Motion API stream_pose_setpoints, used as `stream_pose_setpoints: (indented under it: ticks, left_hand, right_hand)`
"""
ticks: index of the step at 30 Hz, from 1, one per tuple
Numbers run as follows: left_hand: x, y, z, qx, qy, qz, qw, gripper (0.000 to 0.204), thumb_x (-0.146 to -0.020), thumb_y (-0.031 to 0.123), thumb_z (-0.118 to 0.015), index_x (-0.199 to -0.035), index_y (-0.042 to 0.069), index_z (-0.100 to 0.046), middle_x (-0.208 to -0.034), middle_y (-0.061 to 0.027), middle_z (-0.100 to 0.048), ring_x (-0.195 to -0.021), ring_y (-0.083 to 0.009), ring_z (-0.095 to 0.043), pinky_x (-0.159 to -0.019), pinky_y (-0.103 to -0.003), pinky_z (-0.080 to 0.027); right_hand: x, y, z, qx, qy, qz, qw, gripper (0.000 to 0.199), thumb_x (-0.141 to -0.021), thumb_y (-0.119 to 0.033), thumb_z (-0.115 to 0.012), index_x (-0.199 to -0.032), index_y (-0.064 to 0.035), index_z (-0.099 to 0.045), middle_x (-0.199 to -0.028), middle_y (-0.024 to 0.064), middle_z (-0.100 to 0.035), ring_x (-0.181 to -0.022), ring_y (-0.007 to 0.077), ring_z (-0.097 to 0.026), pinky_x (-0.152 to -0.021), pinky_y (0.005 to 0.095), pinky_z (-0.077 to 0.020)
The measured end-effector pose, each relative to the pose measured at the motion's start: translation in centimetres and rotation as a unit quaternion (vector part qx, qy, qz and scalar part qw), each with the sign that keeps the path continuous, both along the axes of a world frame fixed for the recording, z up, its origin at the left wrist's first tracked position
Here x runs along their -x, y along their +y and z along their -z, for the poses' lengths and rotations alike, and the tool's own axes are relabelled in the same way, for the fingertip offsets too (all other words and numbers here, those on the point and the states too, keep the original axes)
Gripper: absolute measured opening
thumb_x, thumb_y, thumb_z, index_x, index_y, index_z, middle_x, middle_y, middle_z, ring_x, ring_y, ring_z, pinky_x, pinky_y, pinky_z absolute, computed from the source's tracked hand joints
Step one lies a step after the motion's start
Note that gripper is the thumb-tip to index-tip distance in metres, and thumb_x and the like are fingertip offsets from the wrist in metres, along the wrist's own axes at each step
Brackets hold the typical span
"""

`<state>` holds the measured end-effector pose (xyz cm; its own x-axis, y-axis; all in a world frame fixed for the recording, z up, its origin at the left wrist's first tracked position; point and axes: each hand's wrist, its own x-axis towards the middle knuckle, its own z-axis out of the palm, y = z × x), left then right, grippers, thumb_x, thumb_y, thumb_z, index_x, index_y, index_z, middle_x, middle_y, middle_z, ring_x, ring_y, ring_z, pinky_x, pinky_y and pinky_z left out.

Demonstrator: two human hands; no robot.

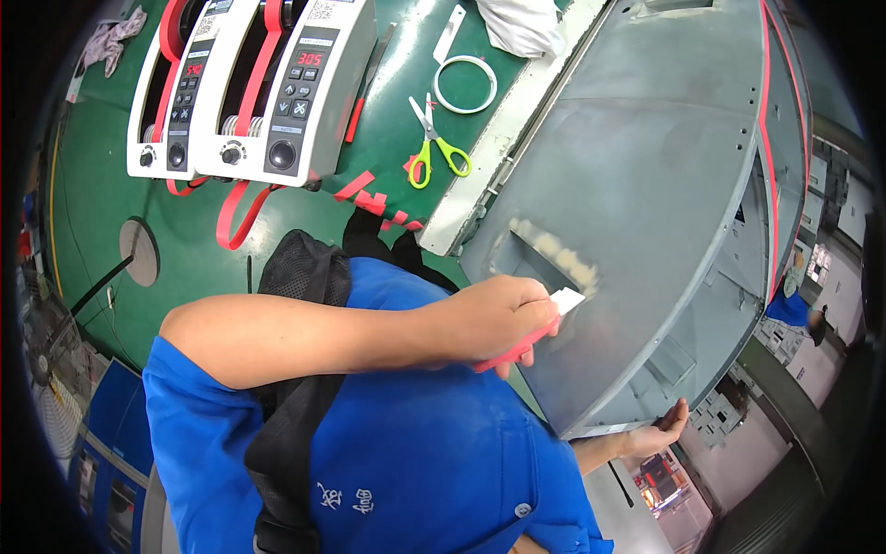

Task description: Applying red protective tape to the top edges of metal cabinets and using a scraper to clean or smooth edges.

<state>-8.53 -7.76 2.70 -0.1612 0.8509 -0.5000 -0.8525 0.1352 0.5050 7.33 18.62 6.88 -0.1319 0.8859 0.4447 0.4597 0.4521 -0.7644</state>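
A red-handled scraper (517, 351) with a short white blade is in the closed fist of my left hand (503, 319). Its blade is at the near end of a rectangular recess in a large grey metal housing (646, 185); I cannot tell whether it touches the surface. Cream-coloured lumps of filler (554, 247) line one long side of this recess, with smeared patches around it. Lower right, my right hand (660, 436) is beside the housing's near edge, palm up, fingers stretched out and slightly curled. Nothing shows in it.
Two white tape dispensers (318, 102) with red tape stand on the green surface. Near them lie green-handled scissors (429, 148), a white tape ring (464, 85), a white flat blade (449, 35), red tape scraps (369, 200) and a white cloth (521, 26). A fan (55, 397) stands left.
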Motion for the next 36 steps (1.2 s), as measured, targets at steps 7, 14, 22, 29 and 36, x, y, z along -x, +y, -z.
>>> stream_pose_setpoints:
  ticks: [7,14,22,29,36]
  left_hand:
    - [0.3,0.4,-0.1,0.005,0.008,-0.056,0.998,0.034,-0.091,0.03,-0.039,-0.098,0.0,-0.054,-0.071,-0.0078,-0.057,-0.053,-0.0113,-0.053,-0.048,-0.022,-0.041]
    - [0.2,0.0,0.2,0.015,-0.01,-0.021,1.0,0.034,-0.091,0.03,-0.04,-0.098,-0.001,-0.054,-0.069,-0.0075,-0.057,-0.05,-0.0114,-0.052,-0.048,-0.022,-0.041]
    - [1.1,0.0,1.8,0.048,0.069,0.049,0.995,0.028,-0.088,0.023,-0.039,-0.087,-0.002,-0.052,-0.066,-0.0087,-0.058,-0.048,-0.0146,-0.057,-0.039,-0.025,-0.041]
    - [1.8,0.8,1.4,-0.017,0.142,0.164,0.976,0.025,-0.085,0.019,-0.039,-0.08,-0.002,-0.052,-0.056,-0.0082,-0.057,-0.038,-0.0136,-0.051,-0.035,-0.026,-0.04]
    - [2.0,1.0,2.3,-0.04,0.144,0.122,0.981,0.023,-0.084,0.016,-0.037,-0.074,0.0,-0.049,-0.052,-0.0077,-0.055,-0.036,-0.0134,-0.049,-0.034,-0.026,-0.039]
  right_hand:
    - [0.0,-0.2,0.1,-0.015,-0.005,-0.003,1.0,0.036,-0.088,-0.016,-0.031,-0.101,0.0073,-0.055,-0.102,0.0125,-0.057,-0.101,0.0211,-0.051,-0.092,0.0313,-0.0385]
    - [0.1,-0.1,0.2,-0.021,-0.01,-0.006,1.0,0.036,-0.088,-0.016,-0.031,-0.102,0.0078,-0.055,-0.101,0.0129,-0.057,-0.101,0.0214,-0.051,-0.092,0.0311,-0.0388]
    - [-0.3,0.2,0.2,-0.016,-0.008,-0.007,1.0,0.035,-0.088,-0.016,-0.032,-0.101,0.0074,-0.055,-0.101,0.0129,-0.057,-0.101,0.0213,-0.051,-0.092,0.0312,-0.0389]
    - [-0.1,0.2,0.1,-0.004,-0.002,0.01,1.0,0.035,-0.088,-0.016,-0.033,-0.1,0.0068,-0.057,-0.101,0.0123,-0.057,-0.101,0.0206,-0.051,-0.091,0.0306,-0.0393]
    - [0.1,-0.1,0.1,0.015,0.027,0.009,0.999,0.035,-0.087,-0.016,-0.033,-0.1,0.0065,-0.057,-0.102,0.012,-0.057,-0.101,0.0201,-0.051,-0.09,0.0303,-0.0398]
